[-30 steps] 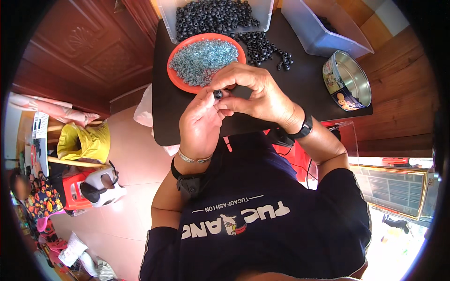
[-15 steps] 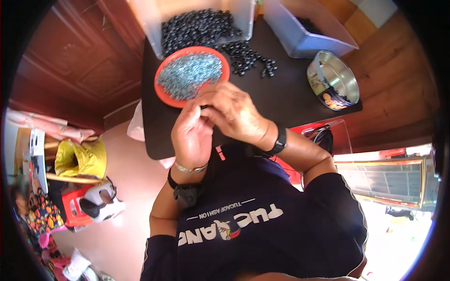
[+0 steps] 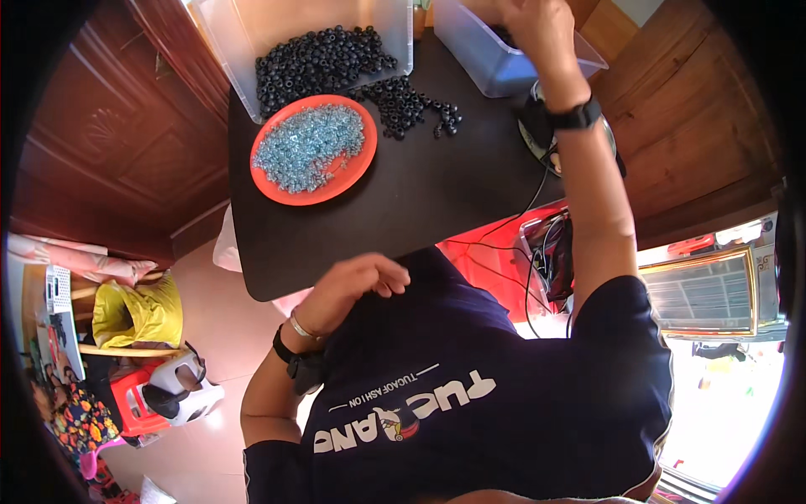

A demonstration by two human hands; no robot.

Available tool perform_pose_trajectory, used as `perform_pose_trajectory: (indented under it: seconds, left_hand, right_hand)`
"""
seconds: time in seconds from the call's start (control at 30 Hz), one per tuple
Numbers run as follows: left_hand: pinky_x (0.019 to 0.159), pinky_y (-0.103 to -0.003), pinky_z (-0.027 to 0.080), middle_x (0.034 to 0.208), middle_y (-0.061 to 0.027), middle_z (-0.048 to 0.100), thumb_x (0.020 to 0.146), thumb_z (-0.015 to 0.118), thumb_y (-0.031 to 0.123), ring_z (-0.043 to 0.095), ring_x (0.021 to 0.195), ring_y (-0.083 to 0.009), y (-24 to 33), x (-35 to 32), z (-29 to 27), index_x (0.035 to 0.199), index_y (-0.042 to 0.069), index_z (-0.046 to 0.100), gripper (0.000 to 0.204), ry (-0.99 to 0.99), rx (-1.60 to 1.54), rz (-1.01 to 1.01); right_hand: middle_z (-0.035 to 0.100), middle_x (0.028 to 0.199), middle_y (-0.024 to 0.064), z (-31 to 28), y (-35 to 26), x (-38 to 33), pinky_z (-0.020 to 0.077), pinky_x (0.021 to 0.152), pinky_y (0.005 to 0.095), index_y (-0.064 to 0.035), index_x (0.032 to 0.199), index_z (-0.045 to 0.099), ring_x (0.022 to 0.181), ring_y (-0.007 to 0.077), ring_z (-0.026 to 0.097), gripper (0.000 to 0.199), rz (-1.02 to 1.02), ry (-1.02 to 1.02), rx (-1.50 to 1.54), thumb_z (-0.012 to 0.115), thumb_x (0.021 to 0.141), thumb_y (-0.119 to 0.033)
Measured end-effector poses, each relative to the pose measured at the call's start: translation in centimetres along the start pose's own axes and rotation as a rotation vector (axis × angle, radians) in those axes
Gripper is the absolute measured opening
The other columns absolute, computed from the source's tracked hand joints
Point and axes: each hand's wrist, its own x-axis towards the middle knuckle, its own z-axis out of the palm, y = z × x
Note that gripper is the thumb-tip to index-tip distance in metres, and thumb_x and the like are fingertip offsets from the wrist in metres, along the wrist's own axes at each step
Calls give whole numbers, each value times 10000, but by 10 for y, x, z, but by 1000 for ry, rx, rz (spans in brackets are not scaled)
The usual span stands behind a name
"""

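My right hand (image 3: 537,29) reaches far out over a clear plastic bin (image 3: 478,50) at the table's back right; its fingertips are cut off by the frame's top edge, so what they hold is hidden. A black watch sits on that wrist. My left hand (image 3: 357,281) hovers at the near edge of the black table (image 3: 420,193), fingers loosely bent, with nothing seen in them. An orange plate (image 3: 353,164) heaped with small light-blue pieces lies ahead of it. Behind the plate a clear box (image 3: 395,34) holds black beads, and loose black beads (image 3: 411,105) spill onto the table.
A round metal tin (image 3: 529,139) shows partly under my right forearm. Black cables (image 3: 537,252) hang off the table's right side over a red thing. Dark wooden panelling stands to the left. On the floor lower left are a yellow bag (image 3: 138,315) and a red stool (image 3: 134,395).
Both hands were together at the plate's near rim, working a small black piece. Now my right hand has gone out to the clear bin and my left has dropped back to the table edge.
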Motion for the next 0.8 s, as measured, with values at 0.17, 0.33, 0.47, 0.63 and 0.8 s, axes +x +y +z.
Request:
perform_pose_trajectory:
  seconds: [0.17, 0.33, 0.47, 0.63, 0.8]
  left_hand:
    - [916, -302, 412, 1156, -82, 583, 931, 487, 353, 532, 1092, -173, -66, -12, -10, 1097, 15, 627, 401, -58, 129, -211]
    - [953, -315, 401, 1087, -87, 611, 909, 523, 212, 553, 1048, -199, -150, 15, -66, 1094, -13, 616, 305, 95, 485, -65]
    - [955, -331, 406, 1084, -114, 620, 883, 552, 214, 569, 1030, -234, -192, 49, -82, 1087, -4, 615, 305, 103, 556, -26]
    - [868, -395, 452, 1026, -154, 653, 852, 563, 275, 598, 959, -299, -214, 83, -101, 1003, 9, 627, 312, 254, 962, 7]
    - [800, -391, 465, 898, -170, 649, 789, 613, 364, 615, 879, -289, -183, 79, -69, 928, -9, 624, 399, 181, 869, -273]
  right_hand:
    - [636, 991, 177, -1, 16, -14, 499, 812, 381, -23, 1008, 658, 924, 338, 617, 242, 326, -304, 135, 657, 775, -92]
    - [675, 835, 104, 19, -1, -83, 509, 718, 347, -74, 901, 679, 795, 260, 645, 180, 216, -694, 268, 652, 798, -218]
    - [674, 851, 100, 26, -7, -127, 504, 740, 363, -94, 911, 679, 812, 280, 646, 166, 275, -937, 262, 620, 802, -205]
    - [676, 953, 87, 30, -18, -145, 516, 795, 402, -130, 945, 685, 894, 290, 647, 179, 193, -982, 98, 594, 810, -205]
    - [658, 986, 106, 35, -12, -153, 509, 831, 394, -127, 969, 678, 924, 296, 638, 203, 174, -974, 48, 614, 786, -184]
